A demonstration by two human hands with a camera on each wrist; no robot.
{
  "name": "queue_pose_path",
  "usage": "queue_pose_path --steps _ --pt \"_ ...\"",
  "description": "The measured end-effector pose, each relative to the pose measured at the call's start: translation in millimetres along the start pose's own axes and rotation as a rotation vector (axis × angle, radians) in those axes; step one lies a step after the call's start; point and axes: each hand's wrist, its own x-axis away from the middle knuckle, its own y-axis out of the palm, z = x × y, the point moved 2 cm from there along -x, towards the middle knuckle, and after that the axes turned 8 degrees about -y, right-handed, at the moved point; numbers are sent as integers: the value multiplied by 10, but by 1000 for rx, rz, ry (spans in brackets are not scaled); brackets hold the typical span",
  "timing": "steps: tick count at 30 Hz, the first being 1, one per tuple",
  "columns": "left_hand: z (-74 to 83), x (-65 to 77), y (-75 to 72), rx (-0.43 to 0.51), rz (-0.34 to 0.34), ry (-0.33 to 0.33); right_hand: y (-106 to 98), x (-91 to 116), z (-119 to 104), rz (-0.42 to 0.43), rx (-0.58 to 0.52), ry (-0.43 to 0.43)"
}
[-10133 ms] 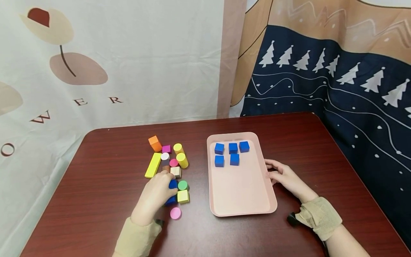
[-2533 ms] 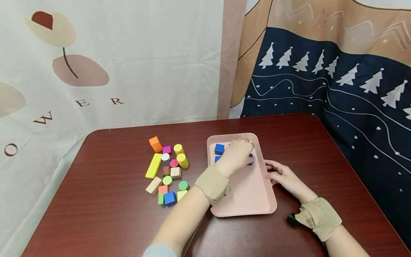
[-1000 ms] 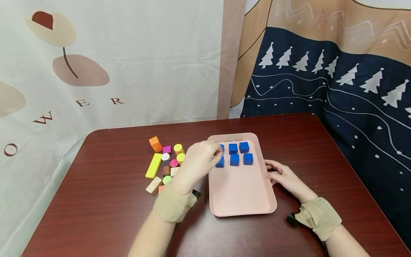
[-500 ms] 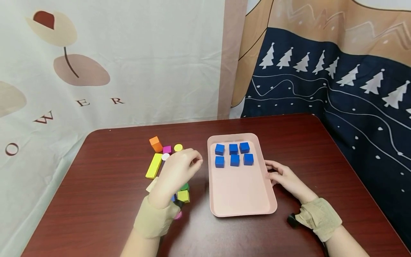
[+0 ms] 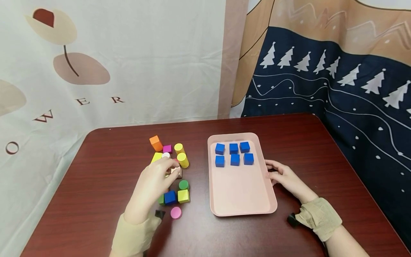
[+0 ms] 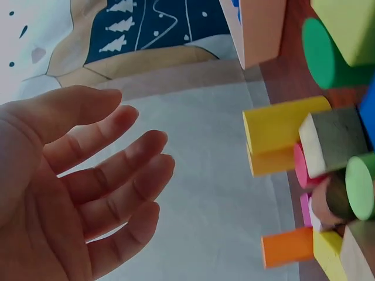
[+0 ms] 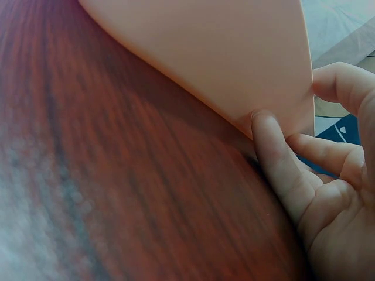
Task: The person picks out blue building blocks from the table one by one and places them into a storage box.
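Observation:
My left hand (image 5: 151, 184) hovers over the cluster of toy blocks at left, fingers loosely bent. In the left wrist view its palm holds nothing. Under and beside its fingertips is a pale wooden block (image 5: 177, 172); nearby are a green cylinder (image 5: 184, 185), a blue cube (image 5: 170, 197) and a yellow-green cube (image 5: 183, 196). On the pink tray (image 5: 242, 192), several blue cubes (image 5: 234, 159) stand in two rows of three near the far end. My right hand (image 5: 285, 177) touches the tray's right side; in the right wrist view, thumb and fingertips rest against its outer wall.
Farther back in the cluster are an orange block (image 5: 156, 143), a magenta block (image 5: 167, 149) and yellow cylinders (image 5: 182, 160). A pink disc (image 5: 176, 213) lies nearest the front. The brown table (image 5: 308, 142) ends at hanging cloths behind.
A sixth blue cube has joined those on the tray since the oldest frame. My left hand has since withdrawn leftward from the tray to the blocks. The right hand has stayed in place.

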Motion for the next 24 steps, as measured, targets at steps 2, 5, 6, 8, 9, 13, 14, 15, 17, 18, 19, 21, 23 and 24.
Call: queue_pose_path --steps 2,5,6,8,9,13,14,15,17,18,19,21,23,24 --pt "-39 33 -7 -2 -18 -26 3 4 -2 7 -2 5" --pt "-79 71 -3 -14 -41 -44 5 8 0 14 -3 10" --pt "-88 82 0 -18 -48 -45 6 8 0 14 -2 12" --pt "-104 104 9 -29 -61 -43 6 10 -2 16 -1 15" --pt "-112 113 15 -34 -69 -41 5 11 -4 13 1 12" --pt "-145 149 38 -45 -105 -24 0 10 -9 3 10 0" --pt "-155 155 48 -51 -115 -17 -2 9 -9 5 13 1" --pt "-165 161 58 -57 -123 -9 -2 7 -11 4 15 0" --pt "-185 173 82 -76 -136 11 -1 3 -14 10 17 6" --pt "-196 179 96 -85 -142 21 0 1 -15 12 17 10" --pt "-209 183 115 -97 -148 26 2 1 -16 17 14 17" --pt "-226 191 142 -118 -160 26 3 0 -18 22 10 23" --pt "-243 199 169 -137 -180 14 3 2 -18 21 10 24" --pt "-250 203 180 -146 -192 4 3 4 -18 20 10 23"
